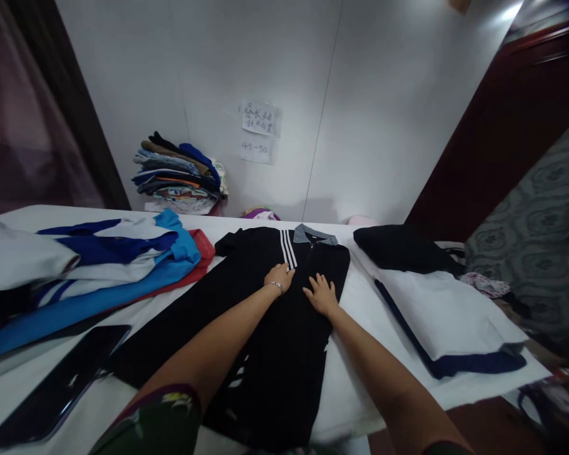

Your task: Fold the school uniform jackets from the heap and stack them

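A black zip-neck top (270,341) with a grey collar (315,235) and white stripes on one shoulder lies on the white-covered table. One long sleeve (171,335) slants out to the left; the other sleeve is not plainly visible. My left hand (279,277), wearing a bracelet, rests on the chest beside the stripes, fingers slightly bent. To the right of the front, my right hand (321,294) presses on the cloth with its fingers spread. Neither hand lifts any fabric.
Blue, white and red garments (118,259) are heaped left, behind a dark glossy phone-like slab (61,379). Folded white and black clothes (446,309) lie right. A clothes stack (180,174) stands against the wall, near paper notes (260,129). The table edge (497,392) runs at front right.
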Tool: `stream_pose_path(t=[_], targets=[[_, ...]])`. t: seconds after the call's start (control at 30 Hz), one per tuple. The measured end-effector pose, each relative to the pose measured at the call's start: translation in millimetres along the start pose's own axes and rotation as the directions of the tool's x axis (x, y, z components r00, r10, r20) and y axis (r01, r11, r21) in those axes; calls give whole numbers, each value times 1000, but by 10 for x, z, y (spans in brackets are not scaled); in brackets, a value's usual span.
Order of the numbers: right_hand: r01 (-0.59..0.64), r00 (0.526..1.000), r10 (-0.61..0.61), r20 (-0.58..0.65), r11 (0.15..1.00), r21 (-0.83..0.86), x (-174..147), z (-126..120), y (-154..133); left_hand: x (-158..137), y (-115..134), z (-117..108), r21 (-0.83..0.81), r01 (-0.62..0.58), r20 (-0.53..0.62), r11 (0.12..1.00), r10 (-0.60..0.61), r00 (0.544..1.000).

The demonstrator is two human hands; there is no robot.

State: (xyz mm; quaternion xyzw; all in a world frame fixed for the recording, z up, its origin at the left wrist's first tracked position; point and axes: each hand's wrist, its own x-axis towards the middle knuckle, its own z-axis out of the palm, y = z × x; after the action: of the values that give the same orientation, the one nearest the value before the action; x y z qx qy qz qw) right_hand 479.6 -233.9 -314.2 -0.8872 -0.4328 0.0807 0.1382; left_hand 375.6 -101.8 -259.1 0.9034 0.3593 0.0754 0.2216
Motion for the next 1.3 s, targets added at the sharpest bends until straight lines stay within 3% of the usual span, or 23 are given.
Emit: stream_pose_path(t=[0.17,0.37,0.5,0.67,0.8,0.9,0.97,1.03,1.17,1.3], targets=[[5,999,-4,45,1000,-23,65,-75,28,229,-10,176,-13,83,6,996,-83,997],[-67,992,56,-118,993,-97,416,-287,149,267,-118,298,6,143,-91,990,-142,986],[-152,988,150,-25,979,-135,562,-170,261,225,-111,363,25,118,-135,993,-114,984],[-155,987,146,-60,972,-178,583,36,370,183,-99,407,26,101,-165,995,-96,982],[-164,986,166,-5,969,-184,627,-38,397,169,-125,416,-8,113,-178,994,-112,978],[-179,978,192,75,971,-157,641,-170,319,165,-147,408,-44,121,-174,992,-127,977],[-155,987,158,13,977,-148,598,-200,206,156,-158,405,-69,121,-175,990,-131,976],[-97,994,88,-60,982,-161,508,-144,71,143,-162,411,-90,121,-178,989,-135,975],[-21,1000,22,0,978,-209,298,103,-111,160,-156,409,-114,128,-172,985,-146,974],[-21,1000,23,4,974,-224,234,214,-123,328,-294,167,-118,162,-146,980,-179,973]])
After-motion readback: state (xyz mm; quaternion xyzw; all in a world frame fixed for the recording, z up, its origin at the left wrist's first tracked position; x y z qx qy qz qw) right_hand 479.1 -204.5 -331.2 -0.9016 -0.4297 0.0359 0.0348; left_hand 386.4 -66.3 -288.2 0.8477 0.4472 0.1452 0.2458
